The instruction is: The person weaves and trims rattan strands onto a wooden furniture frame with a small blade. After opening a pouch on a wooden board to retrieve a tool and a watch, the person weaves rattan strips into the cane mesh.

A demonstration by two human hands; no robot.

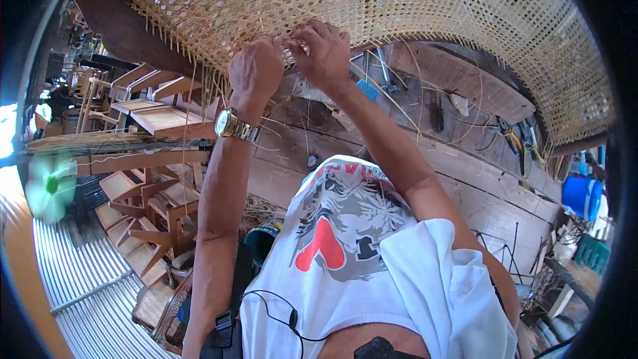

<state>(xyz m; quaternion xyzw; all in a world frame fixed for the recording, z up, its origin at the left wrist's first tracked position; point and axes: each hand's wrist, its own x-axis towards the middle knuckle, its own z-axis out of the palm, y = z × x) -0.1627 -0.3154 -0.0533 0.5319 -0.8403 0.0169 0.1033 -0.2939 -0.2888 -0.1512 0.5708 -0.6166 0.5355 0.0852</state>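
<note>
A large woven cane panel (399, 0) with an open hole pattern spans the top, its loose strand ends fringing the near edge. It rests on a dark wooden frame (126, 33). My left hand (256, 70), with a metal watch (236, 125) on its wrist, is closed at that near edge, fingertips pinching the cane strands. Close beside it on the right, my right hand (320, 52) is bent over the weave, its thumb and fingers also closed on cane strands. The strands between the fingertips are mostly hidden.
Below the panel is a plank surface (458, 159) with a thick wooden beam (465, 80), pliers (510, 143), a small blue block (367, 90) and loose cane strips. Stacked wooden chair frames (159, 219) and a green fan (52, 186) stand left. A blue container (582, 198) is far right.
</note>
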